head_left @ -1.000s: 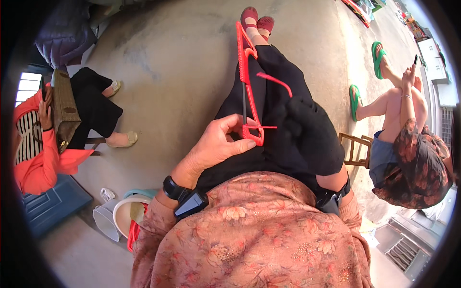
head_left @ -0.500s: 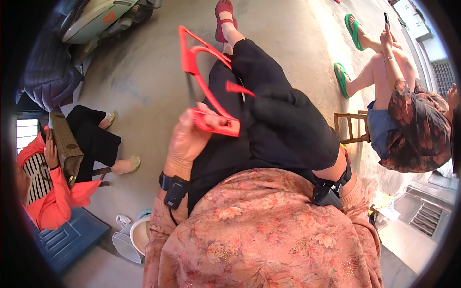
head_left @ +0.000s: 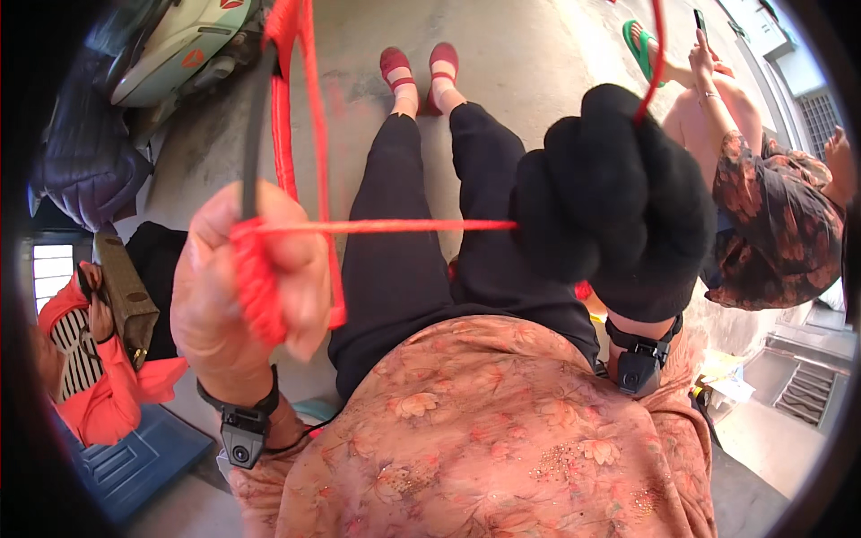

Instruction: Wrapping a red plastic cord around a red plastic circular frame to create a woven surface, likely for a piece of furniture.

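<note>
The bare left hand (head_left: 247, 287) grips a partly wound red bundle (head_left: 258, 282), and the gloved right hand (head_left: 614, 202) clenches the taut red cord (head_left: 386, 226), with loose cord left to wind.

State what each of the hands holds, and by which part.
Left hand grips a wound bundle of red cord around its middle. Gloved right hand clasps the cord's taut strand at its other end.

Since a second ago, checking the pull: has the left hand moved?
Yes. The left hand has risen from the lap, toward the camera and leftward of the black trousers, gripping red cord.
</note>
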Motion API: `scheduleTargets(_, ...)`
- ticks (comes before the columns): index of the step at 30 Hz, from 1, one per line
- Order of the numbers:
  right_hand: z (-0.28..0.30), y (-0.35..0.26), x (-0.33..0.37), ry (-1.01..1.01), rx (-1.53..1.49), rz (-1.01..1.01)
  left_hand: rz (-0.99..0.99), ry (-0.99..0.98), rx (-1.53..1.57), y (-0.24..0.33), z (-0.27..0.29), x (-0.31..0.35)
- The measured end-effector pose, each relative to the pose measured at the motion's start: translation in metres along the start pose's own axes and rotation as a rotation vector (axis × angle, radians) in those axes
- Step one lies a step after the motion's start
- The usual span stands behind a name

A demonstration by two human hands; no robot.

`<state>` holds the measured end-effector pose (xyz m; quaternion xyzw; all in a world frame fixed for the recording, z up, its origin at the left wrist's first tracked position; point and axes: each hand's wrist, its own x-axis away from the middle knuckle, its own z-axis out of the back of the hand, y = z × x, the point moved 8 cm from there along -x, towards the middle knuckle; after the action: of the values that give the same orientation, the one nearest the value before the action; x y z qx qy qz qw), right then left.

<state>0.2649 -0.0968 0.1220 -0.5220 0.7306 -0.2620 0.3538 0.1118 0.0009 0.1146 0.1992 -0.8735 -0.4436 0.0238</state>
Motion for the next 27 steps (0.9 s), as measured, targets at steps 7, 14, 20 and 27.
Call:
scheduleTargets(7, 0.092, 0.040, 0.054, 0.326, -0.115, -0.094, 0.649, 0.370, -0.060, -0.138, 0.048, 0.030)
scheduleTargets(14, 0.121, 0.059, 0.105, 0.444, -0.181, -0.244, 0.816, 0.354, -0.019, -0.190, 0.032, 0.035)
scheduleTargets(20, 0.137, 0.071, 0.140, 0.527, -0.167, -0.244, 0.797, 0.378, -0.160, -0.187, 0.021, 0.036)
scheduleTargets(27, 0.144, 0.079, 0.156, 0.442, -0.148, -0.287, 0.696, 0.406, -0.227, -0.180, 0.008, 0.040)
